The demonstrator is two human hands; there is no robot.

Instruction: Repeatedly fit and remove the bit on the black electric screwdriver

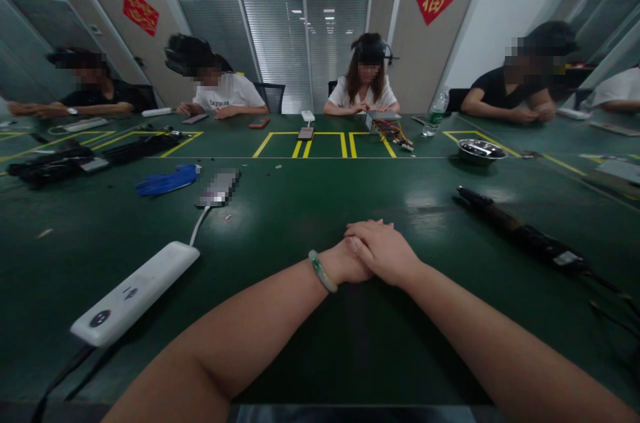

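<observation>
My left hand [347, 264] rests on the green table, a jade-coloured bangle [323, 271] round its wrist. Across it lies my right hand [385, 251], its fingers folded over the back of the left one. Most of the left fingers are hidden underneath, so I cannot tell how they are bent. No tool or other object shows in either hand. To the left of them are a white power strip [135, 293] and a phone [219, 188] on a white cable. A black, cable-like tool [520, 229] lies to the right.
A blue glove [167, 180] and a black bundle [90, 157] lie at left. Beyond are a metal bowl [481, 151], a water bottle [436, 115] and a metal box with coloured wires [384, 121]. Several people sit around the table [300, 196], which bears yellow tape marks.
</observation>
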